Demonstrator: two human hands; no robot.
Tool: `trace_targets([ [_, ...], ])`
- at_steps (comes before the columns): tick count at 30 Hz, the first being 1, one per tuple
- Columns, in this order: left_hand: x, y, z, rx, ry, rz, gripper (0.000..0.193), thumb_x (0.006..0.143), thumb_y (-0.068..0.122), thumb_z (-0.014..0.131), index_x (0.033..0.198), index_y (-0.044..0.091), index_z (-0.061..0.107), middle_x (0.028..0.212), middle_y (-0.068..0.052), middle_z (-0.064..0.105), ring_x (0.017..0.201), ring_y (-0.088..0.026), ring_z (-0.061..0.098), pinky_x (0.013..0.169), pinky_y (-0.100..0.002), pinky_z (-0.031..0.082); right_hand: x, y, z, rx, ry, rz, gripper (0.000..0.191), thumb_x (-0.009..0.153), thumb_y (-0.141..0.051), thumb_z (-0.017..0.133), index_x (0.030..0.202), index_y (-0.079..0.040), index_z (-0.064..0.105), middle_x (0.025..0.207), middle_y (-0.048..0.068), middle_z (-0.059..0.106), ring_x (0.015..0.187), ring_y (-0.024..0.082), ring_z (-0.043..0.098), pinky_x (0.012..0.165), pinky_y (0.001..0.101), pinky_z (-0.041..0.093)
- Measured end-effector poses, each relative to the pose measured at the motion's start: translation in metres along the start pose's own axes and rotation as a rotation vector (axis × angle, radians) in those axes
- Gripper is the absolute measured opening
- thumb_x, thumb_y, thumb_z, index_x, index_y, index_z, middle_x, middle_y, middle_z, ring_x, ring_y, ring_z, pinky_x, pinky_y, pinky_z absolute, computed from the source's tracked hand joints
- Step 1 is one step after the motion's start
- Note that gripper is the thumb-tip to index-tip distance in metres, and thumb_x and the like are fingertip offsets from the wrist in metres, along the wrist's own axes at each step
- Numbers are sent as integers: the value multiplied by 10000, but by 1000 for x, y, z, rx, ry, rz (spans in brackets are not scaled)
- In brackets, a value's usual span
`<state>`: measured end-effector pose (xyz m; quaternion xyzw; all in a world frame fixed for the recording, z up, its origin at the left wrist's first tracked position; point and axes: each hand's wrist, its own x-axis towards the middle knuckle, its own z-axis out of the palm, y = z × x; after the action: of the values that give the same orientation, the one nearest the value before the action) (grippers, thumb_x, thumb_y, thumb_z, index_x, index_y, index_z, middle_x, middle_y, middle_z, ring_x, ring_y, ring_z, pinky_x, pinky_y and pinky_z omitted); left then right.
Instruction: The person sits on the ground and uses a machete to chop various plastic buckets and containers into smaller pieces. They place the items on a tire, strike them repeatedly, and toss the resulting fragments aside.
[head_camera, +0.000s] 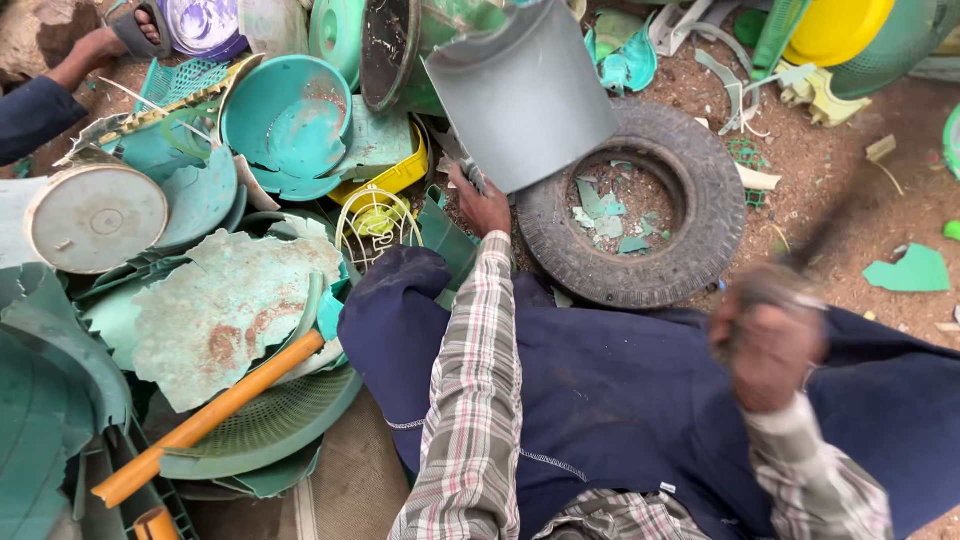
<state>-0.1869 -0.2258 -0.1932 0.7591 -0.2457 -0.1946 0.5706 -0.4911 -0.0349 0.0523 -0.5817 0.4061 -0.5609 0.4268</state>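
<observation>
A broken grey plastic bucket piece (520, 90) tilts over the black tyre (632, 205), its long axis running from the lower-left corner up and right, open curve facing up. The left hand (482, 203) clamps its lower-left edge. The right hand (768, 335), blurred, is closed round a dark tool handle (815, 245) angled up and right.

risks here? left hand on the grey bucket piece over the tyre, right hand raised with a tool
1. The left hand grips the grey bucket piece at its lower edge, close to where a swing would likely land; its fingers could be struck.
2. The right hand and its dark tool are motion-blurred, so aim may be loose.
3. The piece hangs over the tyre, among broken shards; fragments could fly toward another person's hand.
</observation>
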Motion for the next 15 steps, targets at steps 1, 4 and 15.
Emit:
trace_targets([
  [1,5,2,0,3,-34,-25,458,1020,86,554,1420,216,375,1237,-187,721,1062,-404,727,865,-478,607,7,-9,-13,96,-172,-72,469,1058,-492,589,1237,-59,572,889,81,577,725,162,588,610,298,486],
  [4,16,3,-1,3,-61,-33,391,1049,89,528,1393,225,400,1253,-188,718,1066,-413,730,843,-486,608,7,0,-32,314,-125,-315,467,1035,-502,595,1166,-55,622,906,140,632,807,258,646,711,364,537],
  [15,23,-7,-2,63,86,105,758,786,-3,690,1468,131,388,1242,-280,642,1108,-502,620,930,-551,471,-76,231,-2,-973,-368,595,533,1013,-504,596,1043,21,686,874,308,701,920,517,659,795,525,509],
])
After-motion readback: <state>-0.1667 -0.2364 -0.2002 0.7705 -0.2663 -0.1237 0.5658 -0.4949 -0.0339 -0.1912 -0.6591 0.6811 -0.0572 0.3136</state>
